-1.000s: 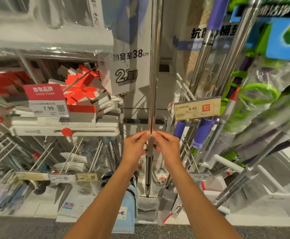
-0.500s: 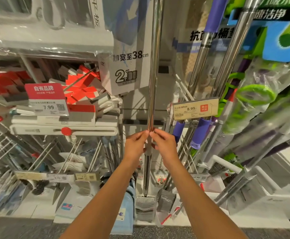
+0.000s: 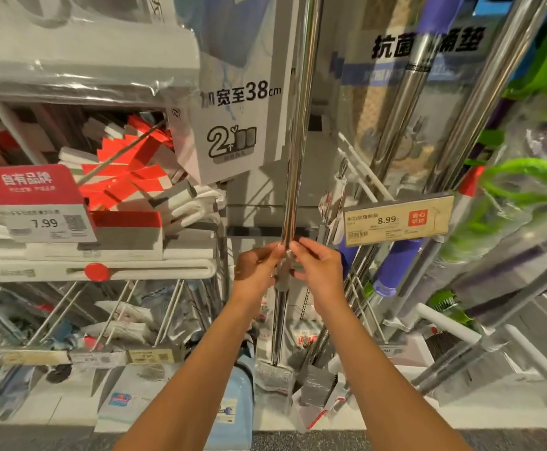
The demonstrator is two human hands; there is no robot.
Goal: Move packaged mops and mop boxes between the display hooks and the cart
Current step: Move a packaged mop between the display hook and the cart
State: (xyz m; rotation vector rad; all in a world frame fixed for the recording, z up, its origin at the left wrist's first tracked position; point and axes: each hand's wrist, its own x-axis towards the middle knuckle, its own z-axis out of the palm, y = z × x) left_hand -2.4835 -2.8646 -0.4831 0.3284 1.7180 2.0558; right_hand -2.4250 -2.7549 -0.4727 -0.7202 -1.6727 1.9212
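At centre of the display wall: a chrome mop pole [image 3: 298,141] stands nearly upright, running from the top edge of the view down to a grey mop head [image 3: 273,374] at the white base shelf [image 3: 461,415].
Pole position: between the white box printed "38cm" [image 3: 233,125] on its left and the 8.99 price tag [image 3: 397,219] on its right; further poles [image 3: 405,102] hang tilted beyond that tag.
Why upright: judged, the pole hangs from or is being set onto a hook above; the top attachment is out of view, so I cannot tell which.
Why both hands meet at one spot: they converge on a grey collar [image 3: 284,275] partway down the pole, likely a joint or lock; judged, steadying or adjusting the pole there.
Left hand [image 3: 255,271]: fingers curled, fingertips pinching the pole just above the collar from the left side; only a narrow gap.
Right hand [image 3: 319,268]: fingers curled, thumb and forefinger pinching the same spot from the right; tips of the two hands nearly touch across the pole.
Grip character: light fingertip pinch, not a full palm wrap; suited to guiding, less so to bearing weight.
Neighbours: 7.99 red tag [image 3: 37,203] and stacked white mop heads [image 3: 102,252] at left, well apart from the hands.
Cart: not in view.
Risk, judged: pole could swing into the tilted poles if released early.
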